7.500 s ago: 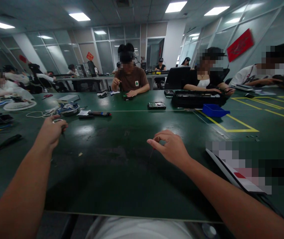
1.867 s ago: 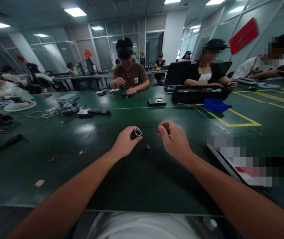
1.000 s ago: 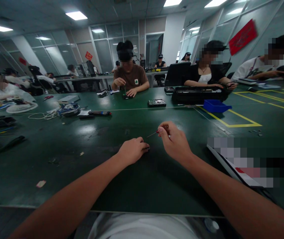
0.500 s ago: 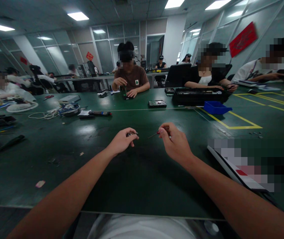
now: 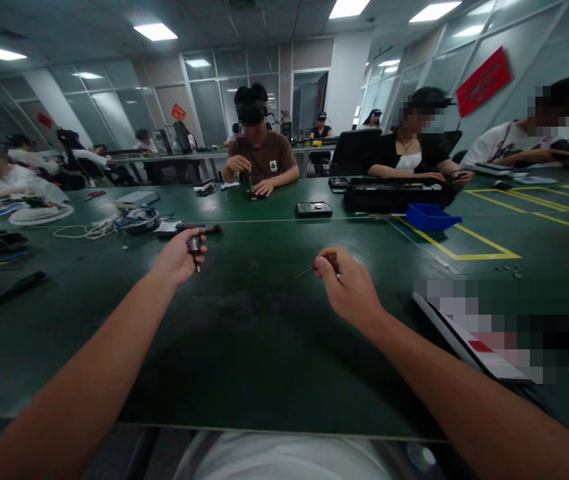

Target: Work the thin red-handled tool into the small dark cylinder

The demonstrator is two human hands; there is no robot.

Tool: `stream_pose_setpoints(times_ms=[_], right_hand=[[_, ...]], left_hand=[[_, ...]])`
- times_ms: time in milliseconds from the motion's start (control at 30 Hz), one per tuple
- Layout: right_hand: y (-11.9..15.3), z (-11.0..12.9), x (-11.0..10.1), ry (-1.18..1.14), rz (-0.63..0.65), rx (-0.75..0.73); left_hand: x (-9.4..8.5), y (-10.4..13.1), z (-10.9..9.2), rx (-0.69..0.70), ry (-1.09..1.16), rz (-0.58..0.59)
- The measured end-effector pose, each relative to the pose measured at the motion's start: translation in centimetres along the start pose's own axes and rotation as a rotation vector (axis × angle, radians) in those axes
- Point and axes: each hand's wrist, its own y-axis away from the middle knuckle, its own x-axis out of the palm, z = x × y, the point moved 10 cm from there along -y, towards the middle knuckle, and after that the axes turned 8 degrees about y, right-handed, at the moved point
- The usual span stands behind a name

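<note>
My left hand (image 5: 180, 257) is raised over the left part of the green table, fingers curled around a small silver metal cylinder with a thin shaft (image 5: 194, 246) whose tip points down. Right of the middle, my right hand (image 5: 347, 283) pinches a small screwdriver (image 5: 306, 272) between thumb and fingers. Its thin blade points left and slightly down, and most of its reddish handle is hidden in the hand. The two hands are well apart. Behind my left hand lies a dark pen-shaped tool (image 5: 213, 229), partly covered by the fingers.
A hard drive (image 5: 313, 209) lies ahead, with a blue bin (image 5: 432, 217) and long black case (image 5: 398, 195) to its right. A bundle of cables (image 5: 136, 220) is at left. Near my right forearm lies a white-topped flat object (image 5: 482, 347). A person opposite works with both hands.
My left hand has moved left and slightly away from me, turning so that the metal cylinder shows. My right hand with the screwdriver has hardly moved.
</note>
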Motion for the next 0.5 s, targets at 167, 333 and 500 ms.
stream_pose_setpoints(times_ms=[167, 333, 500], right_hand=[[0.0, 0.0, 0.1, 0.003, 0.002, -0.006], [0.1, 0.1, 0.1, 0.010, 0.002, -0.006], [0.1, 0.1, 0.2, 0.008, 0.007, -0.003]], left_hand=[[-6.9, -0.9, -4.6, 0.055, -0.026, -0.158], [-14.5, 0.0, -8.6, 0.131, -0.112, -0.373], [-22.2, 2.3, -12.0, 0.293, -0.292, -0.650]])
